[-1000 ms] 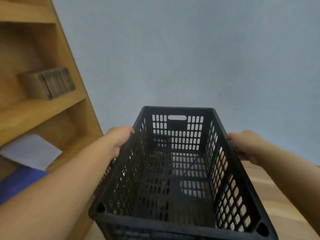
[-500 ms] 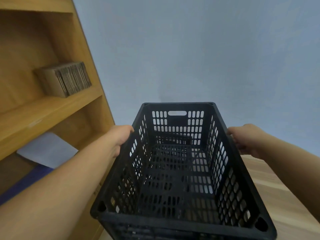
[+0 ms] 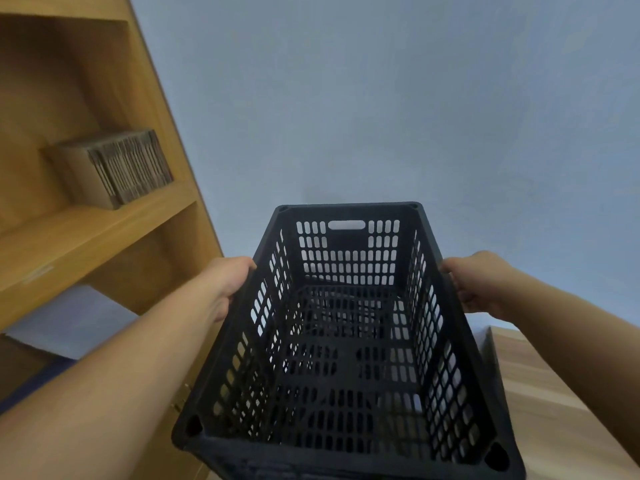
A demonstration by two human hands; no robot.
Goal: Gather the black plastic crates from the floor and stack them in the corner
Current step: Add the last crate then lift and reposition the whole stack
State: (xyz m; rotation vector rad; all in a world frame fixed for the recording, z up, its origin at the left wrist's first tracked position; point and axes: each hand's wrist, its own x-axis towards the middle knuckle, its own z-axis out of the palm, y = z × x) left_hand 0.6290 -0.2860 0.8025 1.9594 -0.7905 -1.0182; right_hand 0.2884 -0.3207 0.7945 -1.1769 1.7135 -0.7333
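I hold one black plastic crate [image 3: 349, 341] in front of me, its open top facing me and its perforated walls and floor empty. My left hand [image 3: 228, 282] grips the crate's left long rim. My right hand [image 3: 474, 282] grips the right long rim, fingers curled over the edge. The crate is lifted off the floor, its far end with a handle slot towards a pale blue wall. Through the holes in the crate's floor I see dark shapes below, too unclear to name.
A wooden shelving unit [image 3: 104, 237] stands at the left, close to the crate, with a stack of brown cardboard [image 3: 117, 168] on a shelf and pale sheets [image 3: 69, 320] on a lower one. Wooden flooring [image 3: 540, 393] shows at the lower right.
The view has swung left and forward, so the shelving unit fills more of the left side. The crate stays gripped in both hands, slightly higher against the wall.
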